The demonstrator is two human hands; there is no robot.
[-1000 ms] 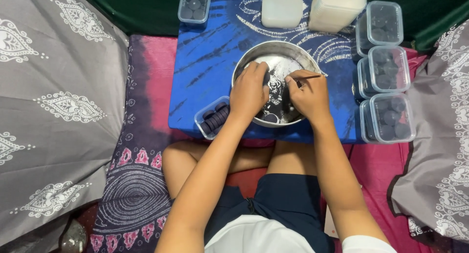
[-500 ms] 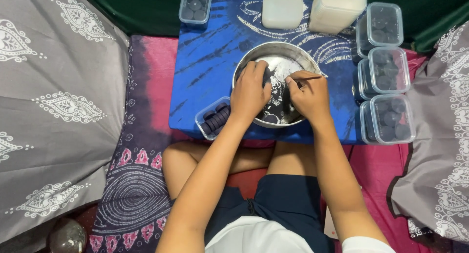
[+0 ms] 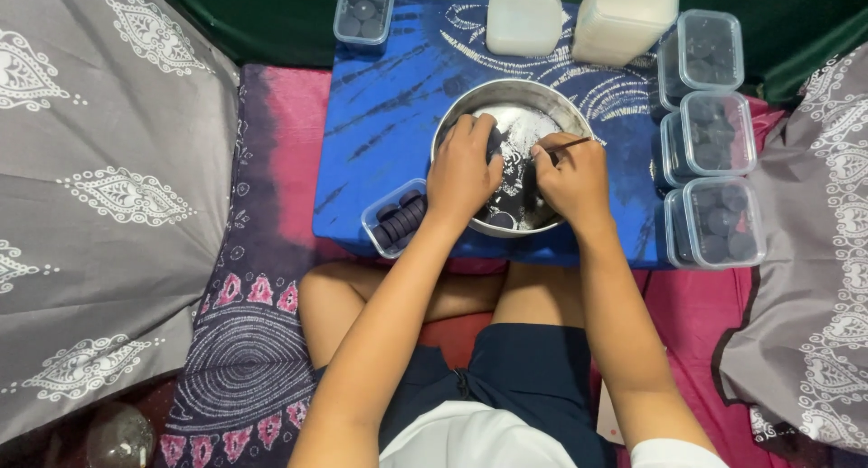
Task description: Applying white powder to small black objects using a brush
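A round metal bowl point(image 3: 542, 95) sits on a low table covered with a blue tie-dye cloth point(image 3: 389, 115). Inside the bowl are dark round discs point(image 3: 500, 218) and white smears. My left hand point(image 3: 463, 168) reaches into the bowl, fingers curled around a dark disc that is mostly hidden. My right hand point(image 3: 568, 174) is also over the bowl, pinching a thin wooden stick point(image 3: 570, 143) that points right. A small clear container point(image 3: 394, 217) with stacked dark discs lies just left of the bowl.
Three lidded clear containers of dark discs point(image 3: 714, 138) are stacked along the table's right edge, another point(image 3: 363, 10) at top left. A white tub point(image 3: 523, 21) and a white jug point(image 3: 626, 16) stand at the back. Grey patterned cushions point(image 3: 90, 188) flank both sides.
My left hand has shifted slightly inside the bowl; the right hand still holds the stick in nearly the same place.
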